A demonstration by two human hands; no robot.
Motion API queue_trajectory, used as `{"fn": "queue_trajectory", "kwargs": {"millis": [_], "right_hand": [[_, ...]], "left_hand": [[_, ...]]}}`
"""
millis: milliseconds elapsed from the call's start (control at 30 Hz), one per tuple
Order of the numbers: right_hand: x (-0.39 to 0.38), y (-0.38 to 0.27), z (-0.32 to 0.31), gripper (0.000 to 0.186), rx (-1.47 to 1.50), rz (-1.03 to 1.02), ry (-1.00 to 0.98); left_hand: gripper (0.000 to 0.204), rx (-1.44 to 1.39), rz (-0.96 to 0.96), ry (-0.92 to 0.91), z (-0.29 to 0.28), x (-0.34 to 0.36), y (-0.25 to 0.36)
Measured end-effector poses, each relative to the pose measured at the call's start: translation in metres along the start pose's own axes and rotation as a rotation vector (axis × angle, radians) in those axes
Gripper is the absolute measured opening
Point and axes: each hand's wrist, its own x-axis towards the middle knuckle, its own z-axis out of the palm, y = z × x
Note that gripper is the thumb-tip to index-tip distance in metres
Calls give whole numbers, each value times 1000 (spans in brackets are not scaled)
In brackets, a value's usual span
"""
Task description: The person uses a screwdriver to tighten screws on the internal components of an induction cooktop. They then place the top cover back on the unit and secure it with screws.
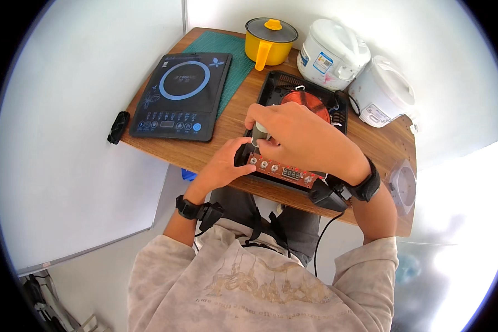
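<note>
Open black cooker housing (273, 83), one: on the table (229, 126), directly before the person, and the landmark for all entries below. Copper-red coil (315, 103), one: seated inside the housing, exposed. Red control board (282, 170), one: along the housing's near edge, with a small display and a row of buttons, in place. Right hand (293, 135): above the housing's left part, closed round the grey handle (259, 131) of a slim tool, seemingly a screwdriver, its end toward the board's left end. Left hand (227, 163): at the housing's near left corner, thumb and forefinger parted, gripping nothing visible. Black cooker panel (185, 91), one: left of the housing, face up. Yellow pot (268, 51), lidded: behind the housing. Condition, as judged: interior uncovered — done; work at the board — apparently in hand; refitting of a top — not yet done. Screws: too small to tell.
</note>
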Motion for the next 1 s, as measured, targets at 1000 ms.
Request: {"fn": "queue_trajectory", "kwargs": {"millis": [1000], "right_hand": [[-45,19,-9,28,-53,394,589]], "left_hand": [[51,251,-52,-140,-8,10,8]]}}
